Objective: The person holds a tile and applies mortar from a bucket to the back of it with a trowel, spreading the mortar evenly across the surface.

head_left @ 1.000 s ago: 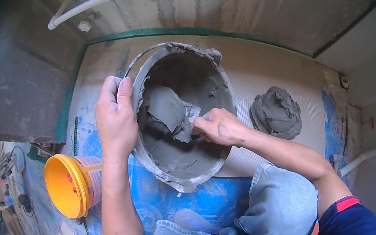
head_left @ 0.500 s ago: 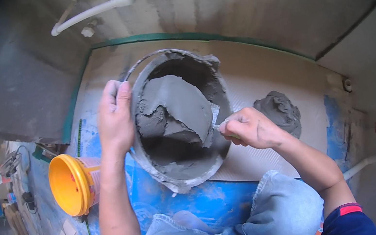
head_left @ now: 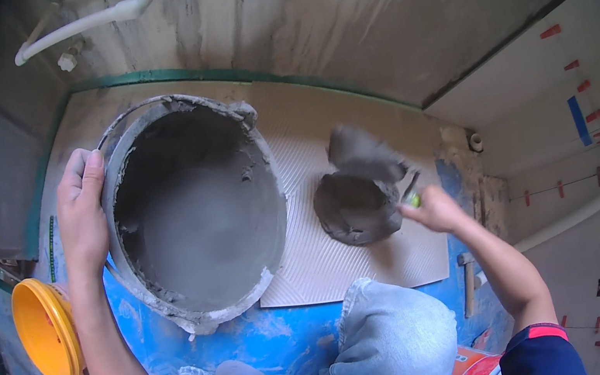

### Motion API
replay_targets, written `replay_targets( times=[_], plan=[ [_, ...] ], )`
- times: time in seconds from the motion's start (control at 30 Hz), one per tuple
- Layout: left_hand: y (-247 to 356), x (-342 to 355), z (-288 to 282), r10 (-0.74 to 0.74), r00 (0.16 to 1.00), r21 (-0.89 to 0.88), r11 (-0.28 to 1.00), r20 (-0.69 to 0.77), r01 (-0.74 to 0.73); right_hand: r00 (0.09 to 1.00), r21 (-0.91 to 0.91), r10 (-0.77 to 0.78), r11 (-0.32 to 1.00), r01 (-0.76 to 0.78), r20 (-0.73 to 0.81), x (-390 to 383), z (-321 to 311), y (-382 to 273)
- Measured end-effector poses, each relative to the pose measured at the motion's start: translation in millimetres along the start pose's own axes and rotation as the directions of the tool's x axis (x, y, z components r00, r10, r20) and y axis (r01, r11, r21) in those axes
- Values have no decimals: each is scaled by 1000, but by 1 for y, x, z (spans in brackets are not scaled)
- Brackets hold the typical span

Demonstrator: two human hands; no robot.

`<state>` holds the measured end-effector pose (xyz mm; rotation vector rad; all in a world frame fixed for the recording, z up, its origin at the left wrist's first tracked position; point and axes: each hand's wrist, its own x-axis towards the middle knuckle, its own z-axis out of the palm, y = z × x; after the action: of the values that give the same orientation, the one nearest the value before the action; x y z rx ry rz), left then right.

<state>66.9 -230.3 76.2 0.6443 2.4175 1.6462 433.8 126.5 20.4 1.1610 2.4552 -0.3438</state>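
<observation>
Tilted toward me stands a large mortar-caked bucket (head_left: 273, 184), its inside coated grey. My left hand (head_left: 80, 210) is closed on its rim at the left, by the wire handle. To the right, my right hand (head_left: 435, 211) is closed round the green handle of a trowel (head_left: 412, 187). The blade is blurred and mostly covered by a lump of grey mortar (head_left: 361, 152), held over or against the far side of a mortar heap (head_left: 353, 214). That heap lies on a pale ridged panel (head_left: 301, 266).
A yellow tub (head_left: 67, 334) lies on its side at the left. Blue sheeting (head_left: 260, 333) covers floor near my knees. A hammer-like tool (head_left: 470, 288) lies right of the panel. White pipes run along the right wall and the far wall (head_left: 376, 26).
My right hand has carried the trowel with a large mortar lump out of the bucket, rightward to the heap. The view has shifted right. My left hand keeps its grip on the bucket.
</observation>
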Motion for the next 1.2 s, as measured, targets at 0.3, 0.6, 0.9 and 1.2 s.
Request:
replay_targets(
  times=[0.3,0.6,0.9,1.2],
  plan=[
    [-14,5,-15,4,999,-4,1000,34,-4,945,493,97,867,73,-311,-41,-18,-4],
    [-18,12,1,102,995,36,994,2,-102,996,290,-59,954,74,-63,-43,-6,-38],
    [-7,-5,-7,97,992,97,991,-77,-89,688,-405,-675,726,555,-267,0,-35,-235],
    [-6,-15,2,88,989,32,996,-120,-85,882,76,-430,903,423,193,21,38,-289]
  ],
)
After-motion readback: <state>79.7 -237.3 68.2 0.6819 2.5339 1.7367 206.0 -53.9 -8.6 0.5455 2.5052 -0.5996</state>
